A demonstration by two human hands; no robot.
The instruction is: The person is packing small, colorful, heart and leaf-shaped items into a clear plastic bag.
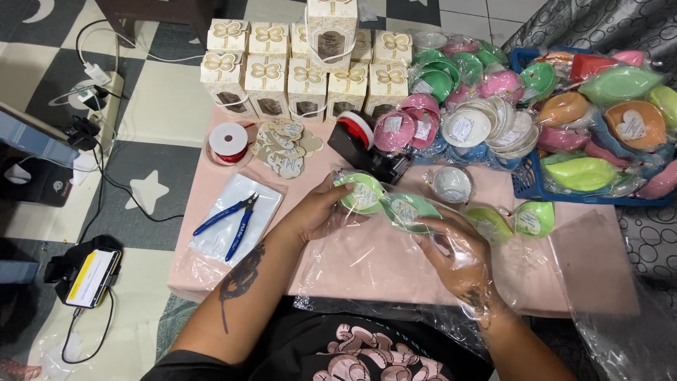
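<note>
Tape dispenser (367, 144), gift boxes (303, 74) block ahead; pink table (352, 264) near edge free.

green dish (361, 194) | in clear plastic bag (423, 233) | held above table

Head camera looks steeply down, close over the table (352, 271).

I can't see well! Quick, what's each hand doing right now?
Left hand: closed on a green dish wrapped in clear plastic.
Right hand: inside a clear plastic bag, touching another wrapped green dish.
</note>
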